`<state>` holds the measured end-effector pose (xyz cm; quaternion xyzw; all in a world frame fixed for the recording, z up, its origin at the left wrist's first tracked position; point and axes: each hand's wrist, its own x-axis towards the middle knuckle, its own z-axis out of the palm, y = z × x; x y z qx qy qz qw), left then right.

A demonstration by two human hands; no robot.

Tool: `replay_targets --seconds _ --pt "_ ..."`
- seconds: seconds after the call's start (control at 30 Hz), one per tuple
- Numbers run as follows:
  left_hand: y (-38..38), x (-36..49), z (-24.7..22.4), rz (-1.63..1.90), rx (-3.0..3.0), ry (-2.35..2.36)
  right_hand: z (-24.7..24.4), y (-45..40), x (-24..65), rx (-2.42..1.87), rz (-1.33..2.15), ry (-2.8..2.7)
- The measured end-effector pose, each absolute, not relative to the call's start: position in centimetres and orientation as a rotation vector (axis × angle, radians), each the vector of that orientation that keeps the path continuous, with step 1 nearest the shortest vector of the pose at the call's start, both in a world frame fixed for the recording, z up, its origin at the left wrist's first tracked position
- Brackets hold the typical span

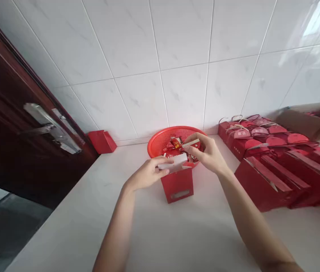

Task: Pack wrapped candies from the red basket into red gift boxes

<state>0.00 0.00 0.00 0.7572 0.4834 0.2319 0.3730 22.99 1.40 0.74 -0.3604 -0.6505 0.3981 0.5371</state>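
An open red paper gift box point(178, 185) stands upright on the white tabletop, with its pale inner flap raised. My left hand point(148, 172) is closed on the left side of its top edge, thumb and fingers on either side of the flap. Just behind the box sits a red plastic mesh basket point(155, 141) with small wrapped candies point(173, 152) in it. Above the basket's right part, my right hand point(205, 153) pinches a few candies, among them a pale strip-shaped one point(191, 143); a red-and-gold wrapper point(176, 142) shows at its fingertips.
Several red gift boxes with cord handles point(252, 143) stand in rows at the right, with open-topped red boxes point(264, 185) in front. Behind them is a cardboard carton point(301, 122). A red box point(102, 141) stands near the wooden door point(15, 113) at left. White tiles back the table.
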Motion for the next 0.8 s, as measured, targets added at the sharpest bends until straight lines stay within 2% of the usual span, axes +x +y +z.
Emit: replay_targets --seconds 0.3,0.6,0.8 --pt "0.6 -0.4 -0.8 0.611 1.969 1.183 0.0 2.0 22.9 -0.710 1.365 -1.291" --pt "0.6 -0.5 -0.8 0.594 1.973 1.162 0.2 1.7 22.2 -0.596 1.246 -1.515" --pt "-0.2 0.5 0.2 0.769 2.071 1.100 -0.6 1.7 21.4 -0.592 1.228 -1.622"
